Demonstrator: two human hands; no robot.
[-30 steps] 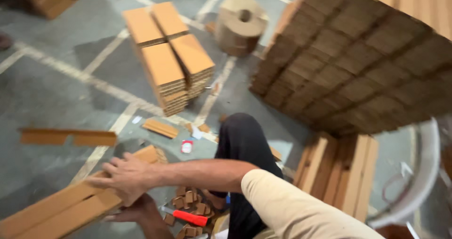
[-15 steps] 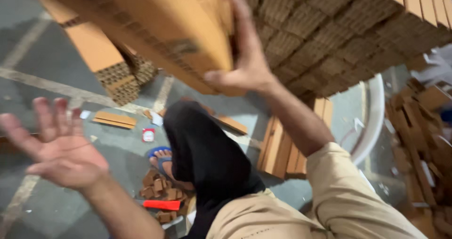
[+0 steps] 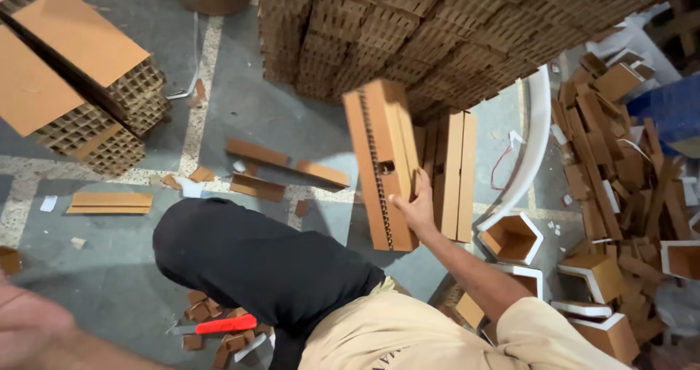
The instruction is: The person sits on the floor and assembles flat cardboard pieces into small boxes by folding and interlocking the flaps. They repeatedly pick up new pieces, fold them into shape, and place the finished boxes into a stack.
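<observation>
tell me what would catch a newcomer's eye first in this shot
The right hand grips a long honeycomb cardboard slab at mid-frame, held upright in front of the big stack of honeycomb board that fills the top. A red-handled cutter lies on the grey floor among cardboard scraps at bottom left. The left hand is a blur at the lower left edge, holding nothing that shows.

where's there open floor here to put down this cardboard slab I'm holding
Bare floor lies between the honeycomb stack and the tall pile, and left of your knee below the flat strip. The offcut heap at right is crowded. Your right hand holds the slab.
</observation>
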